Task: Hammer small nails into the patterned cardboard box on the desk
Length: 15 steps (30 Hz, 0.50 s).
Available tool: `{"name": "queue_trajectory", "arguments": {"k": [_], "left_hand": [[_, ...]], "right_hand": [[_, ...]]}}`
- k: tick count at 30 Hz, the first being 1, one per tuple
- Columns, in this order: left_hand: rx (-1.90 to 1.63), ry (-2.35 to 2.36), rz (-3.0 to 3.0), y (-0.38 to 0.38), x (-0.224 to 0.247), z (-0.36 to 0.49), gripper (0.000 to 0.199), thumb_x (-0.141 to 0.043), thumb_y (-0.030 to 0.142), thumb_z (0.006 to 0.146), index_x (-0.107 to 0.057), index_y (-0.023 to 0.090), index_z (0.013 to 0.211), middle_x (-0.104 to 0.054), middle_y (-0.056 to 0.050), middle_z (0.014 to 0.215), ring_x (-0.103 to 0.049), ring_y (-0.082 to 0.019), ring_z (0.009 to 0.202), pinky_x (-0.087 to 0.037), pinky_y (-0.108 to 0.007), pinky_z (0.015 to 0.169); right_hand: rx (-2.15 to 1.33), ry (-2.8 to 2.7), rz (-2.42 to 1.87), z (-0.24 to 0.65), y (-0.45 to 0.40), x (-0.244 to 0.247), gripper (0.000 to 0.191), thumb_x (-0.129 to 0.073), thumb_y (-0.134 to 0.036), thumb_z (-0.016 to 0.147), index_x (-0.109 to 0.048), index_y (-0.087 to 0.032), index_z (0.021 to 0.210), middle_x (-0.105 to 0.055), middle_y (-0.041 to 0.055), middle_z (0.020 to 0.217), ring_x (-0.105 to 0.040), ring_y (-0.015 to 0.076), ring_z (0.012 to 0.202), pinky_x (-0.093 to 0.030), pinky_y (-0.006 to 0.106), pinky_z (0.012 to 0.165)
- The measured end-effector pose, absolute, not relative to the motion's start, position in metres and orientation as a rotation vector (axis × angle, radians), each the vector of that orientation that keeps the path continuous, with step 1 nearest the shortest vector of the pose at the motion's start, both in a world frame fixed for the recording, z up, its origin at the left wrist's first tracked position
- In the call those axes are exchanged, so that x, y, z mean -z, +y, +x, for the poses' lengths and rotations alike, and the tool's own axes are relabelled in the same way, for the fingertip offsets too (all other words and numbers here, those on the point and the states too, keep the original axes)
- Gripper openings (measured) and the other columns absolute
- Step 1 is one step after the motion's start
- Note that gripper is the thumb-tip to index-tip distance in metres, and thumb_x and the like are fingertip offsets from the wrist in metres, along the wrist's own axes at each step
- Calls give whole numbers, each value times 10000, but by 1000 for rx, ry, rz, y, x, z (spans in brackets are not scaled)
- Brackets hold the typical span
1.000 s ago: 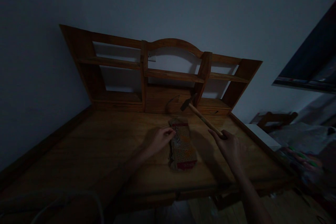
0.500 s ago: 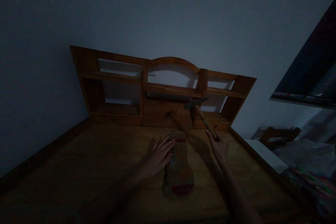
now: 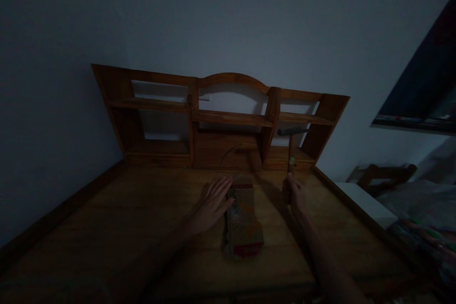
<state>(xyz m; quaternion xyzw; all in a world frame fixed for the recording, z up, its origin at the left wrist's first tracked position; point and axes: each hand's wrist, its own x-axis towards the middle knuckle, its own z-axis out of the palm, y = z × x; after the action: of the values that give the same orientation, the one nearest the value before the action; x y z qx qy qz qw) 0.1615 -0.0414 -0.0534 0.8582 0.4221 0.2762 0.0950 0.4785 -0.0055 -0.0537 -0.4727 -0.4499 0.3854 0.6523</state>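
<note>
My right hand (image 3: 294, 192) is closed around the wooden handle of a hammer (image 3: 291, 152), held upright to the right with its dark metal head on top. My left hand (image 3: 213, 202) lies with fingers stretched out along the upper left edge of a worn brownish block (image 3: 245, 216). Red bands cross both ends of this block, and orange patches mark its surface; its material is unclear in the dim light. It rests on the wooden desk top (image 3: 142, 218). The left palm's underside is hidden.
A wooden shelf unit (image 3: 231, 118) with several compartments stands along the back of the desk, against a pale wall (image 3: 228, 19). To the right are a white surface (image 3: 365, 204), a wooden chair back (image 3: 388, 173) and a blurred heap of plastic-looking stuff (image 3: 420, 209).
The hammer has swung from leaning left over the block to standing upright further right. My left hand has shifted slightly left and up along the block. The view has tilted a little.
</note>
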Motion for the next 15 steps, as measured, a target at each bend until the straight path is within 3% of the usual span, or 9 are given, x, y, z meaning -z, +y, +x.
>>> {"name": "queue_trajectory", "arguments": {"k": [5,8,11,15], "left_hand": [[-840,1222,2542,-14,62,161,537,-270,470,972,-218,290,1476,-265,-26,1539,-207,-180,1418,-170,-400,1165],[-935,1174,2559,16,74,160,475,-284,446,973,-349,283,1414,-398,-65,1459,-321,-201,1365,-249,-416,1131],[-1087,1399,2402,40,87,157,498,-307,463,964,-375,225,1395,-482,-104,1360,-435,-218,1273,-321,-416,1086],[-1158,1493,2361,48,98,152,478,-303,441,968,-437,192,1354,-518,-103,1297,-465,-207,1225,-331,-383,1082]], "right_hand": [[-1239,-910,-865,480,-2,55,517,-547,-606,812,-311,-227,553,-239,-103,405,-163,50,300,-140,193,281],[-1273,-910,-850,484,-1,56,561,-616,-513,801,-214,-231,529,-199,-106,389,-142,45,293,-149,192,273],[-1305,-923,-807,494,0,53,577,-616,-465,807,-177,-231,515,-183,-102,375,-131,46,289,-168,197,272],[-1320,-934,-724,506,1,50,560,-567,-436,842,-165,-225,515,-174,-97,363,-120,49,290,-198,199,286]]}}
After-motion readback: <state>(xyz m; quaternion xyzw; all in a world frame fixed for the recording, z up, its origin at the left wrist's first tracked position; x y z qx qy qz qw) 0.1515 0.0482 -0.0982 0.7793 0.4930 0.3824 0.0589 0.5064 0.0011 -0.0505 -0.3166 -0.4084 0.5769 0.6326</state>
